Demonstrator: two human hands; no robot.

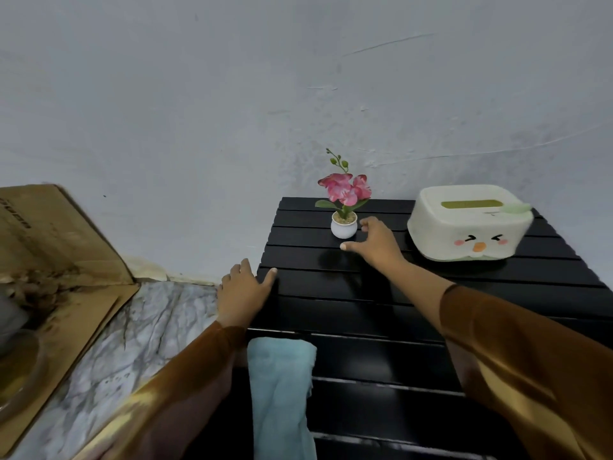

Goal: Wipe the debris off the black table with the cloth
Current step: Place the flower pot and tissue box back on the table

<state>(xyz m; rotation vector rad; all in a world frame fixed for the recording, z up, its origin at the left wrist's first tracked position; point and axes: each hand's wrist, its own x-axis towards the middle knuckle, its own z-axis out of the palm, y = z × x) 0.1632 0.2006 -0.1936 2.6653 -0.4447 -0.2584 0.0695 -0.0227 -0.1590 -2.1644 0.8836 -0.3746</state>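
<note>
The black slatted table (414,293) fills the right half of the view. A light blue cloth (280,393) hangs over its near left edge, untouched. My left hand (243,290) rests on the table's left edge with fingers spread, holding nothing. My right hand (374,244) hovers over the table just right of a small white pot with pink flowers (344,224), fingers apart and close to the pot without gripping it. I cannot make out debris on the dark surface.
A cream tissue box with a cartoon face (467,224) sits at the table's back right. Flattened cardboard (56,254) leans at the left over a marble-patterned floor (132,343). A grey wall (298,94) stands directly behind the table.
</note>
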